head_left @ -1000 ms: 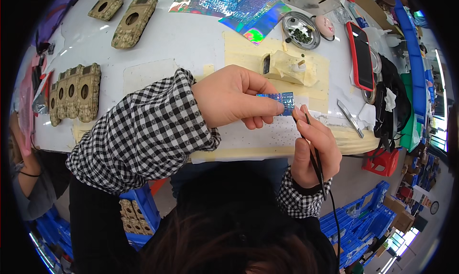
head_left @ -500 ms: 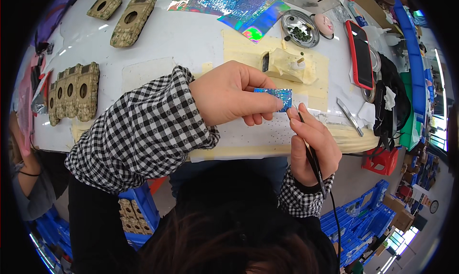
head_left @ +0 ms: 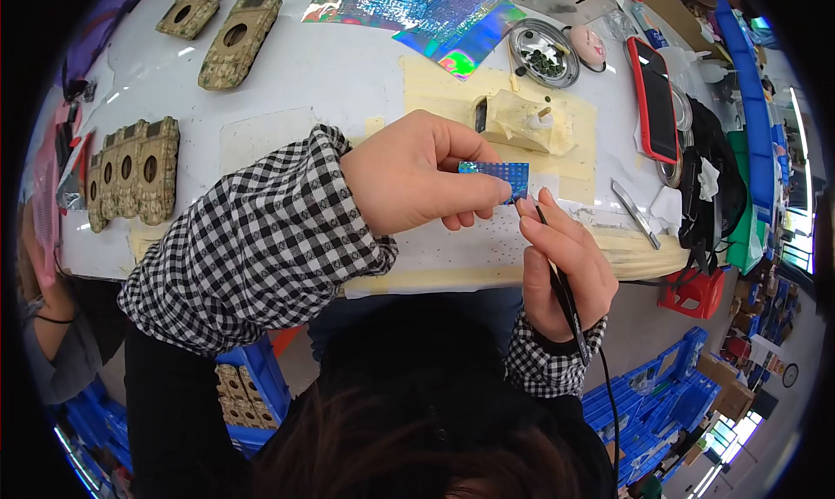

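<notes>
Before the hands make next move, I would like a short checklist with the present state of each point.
1. Left hand holds the small shiny blue piece: ok, pinched under the thumb.
2. Right hand holds the slim black tool: ok.
3. Tool tip touching the piece: cannot tell, too small to see.
4. White surface below the hands free of bits: not ok, dark specks lie there.
5. Silver tool clear of both hands: ok, lying to the right.
6. Red-cased phone clear of both hands: ok.
</notes>
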{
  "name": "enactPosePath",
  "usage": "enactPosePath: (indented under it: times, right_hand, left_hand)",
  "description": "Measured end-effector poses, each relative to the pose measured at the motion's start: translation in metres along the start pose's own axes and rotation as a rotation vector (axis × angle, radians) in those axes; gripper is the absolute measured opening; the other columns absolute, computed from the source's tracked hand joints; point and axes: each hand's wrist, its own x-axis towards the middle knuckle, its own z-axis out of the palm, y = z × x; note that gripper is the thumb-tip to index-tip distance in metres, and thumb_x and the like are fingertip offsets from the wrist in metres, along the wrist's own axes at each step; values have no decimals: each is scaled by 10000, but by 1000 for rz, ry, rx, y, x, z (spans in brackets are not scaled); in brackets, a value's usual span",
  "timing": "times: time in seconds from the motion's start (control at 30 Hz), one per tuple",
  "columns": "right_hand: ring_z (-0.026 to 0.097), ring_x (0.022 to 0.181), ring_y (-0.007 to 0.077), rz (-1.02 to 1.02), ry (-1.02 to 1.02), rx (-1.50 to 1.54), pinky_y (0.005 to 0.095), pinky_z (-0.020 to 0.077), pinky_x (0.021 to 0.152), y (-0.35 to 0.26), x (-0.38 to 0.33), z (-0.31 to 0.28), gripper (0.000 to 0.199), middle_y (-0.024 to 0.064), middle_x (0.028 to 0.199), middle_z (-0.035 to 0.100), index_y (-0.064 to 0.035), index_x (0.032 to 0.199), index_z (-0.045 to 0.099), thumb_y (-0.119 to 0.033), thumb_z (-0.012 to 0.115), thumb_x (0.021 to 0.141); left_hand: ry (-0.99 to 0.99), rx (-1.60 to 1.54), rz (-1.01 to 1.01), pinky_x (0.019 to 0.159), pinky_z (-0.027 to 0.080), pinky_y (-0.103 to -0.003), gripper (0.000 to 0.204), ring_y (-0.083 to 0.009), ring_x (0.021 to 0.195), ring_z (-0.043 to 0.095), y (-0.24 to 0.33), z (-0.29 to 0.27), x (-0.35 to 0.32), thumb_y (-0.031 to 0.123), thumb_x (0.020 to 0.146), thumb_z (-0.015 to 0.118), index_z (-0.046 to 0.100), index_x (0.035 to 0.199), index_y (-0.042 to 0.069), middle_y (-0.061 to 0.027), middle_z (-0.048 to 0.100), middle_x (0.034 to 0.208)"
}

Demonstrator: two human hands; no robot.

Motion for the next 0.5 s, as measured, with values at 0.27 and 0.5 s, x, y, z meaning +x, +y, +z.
enactPosePath:
  times: [0.27,0.5]
  right_hand:
    - [647,920,277,-6,10,-70,423,501,897,-1,1,5,244,169,969,658,13,976,643,91,626,745]
    - [648,920,284,-5,19,-94,425,504,889,-3,1,6,229,173,959,658,15,960,641,90,634,744]
  left_hand:
    - [30,47,20,535,450,-180,209,-56,624,565,-1,0,0,176,844,644,629,901,-24,-24,621,727]
    - [9,4,1,524,451,-181,211,-61,601,569,-2,-1,0,177,841,646,629,890,-27,-33,623,709]
